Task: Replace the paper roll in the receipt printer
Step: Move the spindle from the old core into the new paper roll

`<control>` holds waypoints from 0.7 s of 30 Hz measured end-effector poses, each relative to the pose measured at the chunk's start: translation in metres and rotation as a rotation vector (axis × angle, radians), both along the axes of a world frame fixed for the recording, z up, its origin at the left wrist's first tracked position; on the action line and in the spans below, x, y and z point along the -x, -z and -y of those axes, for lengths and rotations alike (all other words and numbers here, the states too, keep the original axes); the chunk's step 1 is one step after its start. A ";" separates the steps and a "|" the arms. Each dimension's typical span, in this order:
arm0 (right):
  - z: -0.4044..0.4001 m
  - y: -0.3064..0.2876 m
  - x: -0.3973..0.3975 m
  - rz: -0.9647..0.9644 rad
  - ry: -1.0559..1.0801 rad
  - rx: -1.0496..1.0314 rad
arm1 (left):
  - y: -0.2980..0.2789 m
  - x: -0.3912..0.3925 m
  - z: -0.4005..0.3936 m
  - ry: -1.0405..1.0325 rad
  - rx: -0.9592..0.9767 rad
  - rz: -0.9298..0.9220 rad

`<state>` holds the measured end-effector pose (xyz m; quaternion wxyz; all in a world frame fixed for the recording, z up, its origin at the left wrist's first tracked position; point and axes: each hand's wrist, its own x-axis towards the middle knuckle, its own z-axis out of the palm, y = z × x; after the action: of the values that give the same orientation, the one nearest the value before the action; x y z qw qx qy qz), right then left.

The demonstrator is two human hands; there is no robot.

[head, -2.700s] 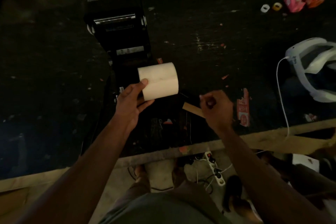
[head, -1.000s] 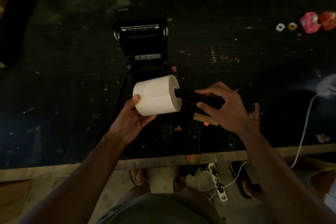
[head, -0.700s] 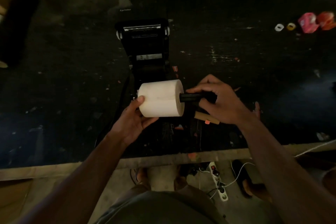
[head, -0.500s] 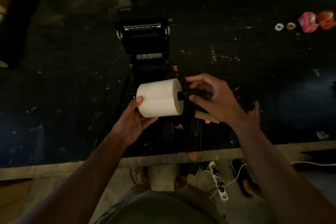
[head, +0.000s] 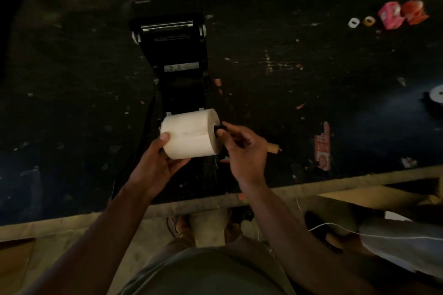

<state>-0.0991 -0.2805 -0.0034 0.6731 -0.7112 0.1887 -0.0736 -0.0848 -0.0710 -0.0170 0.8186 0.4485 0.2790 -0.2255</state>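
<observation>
Holding item one, the paper roll (head: 190, 135), your left hand (head: 157, 165) clamps it from below, thumb on its front face. Your right hand (head: 244, 151) pinches the black spindle (head: 219, 129) at the roll's right end, fingers together on it. The roll hangs just above the open receipt printer (head: 175, 62); lettering behind the lid is too blurred to read. Nearby on the black table (head: 72, 103): a cardboard core (head: 273, 147) behind your right hand, a red printed scrap (head: 322, 148), two small rings (head: 353, 22) and pink and red wrappers (head: 402, 13) far right.
</observation>
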 end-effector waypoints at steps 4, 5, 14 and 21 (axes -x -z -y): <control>-0.002 0.013 0.007 -0.026 -0.114 0.080 | 0.010 0.008 -0.009 -0.007 -0.022 -0.017; 0.000 0.015 0.007 -0.025 -0.153 0.089 | 0.012 0.009 -0.010 -0.003 -0.021 -0.020; 0.128 0.079 -0.043 -0.414 -0.130 0.687 | 0.013 0.010 -0.006 -0.042 0.018 -0.045; 0.163 0.112 -0.075 -0.665 -0.423 0.849 | -0.002 0.004 0.009 -0.032 0.080 0.011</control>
<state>-0.0244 -0.4436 -0.1149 0.2336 -0.9261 0.1977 0.2206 -0.0889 -0.0799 -0.0148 0.8410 0.4121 0.2722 -0.2208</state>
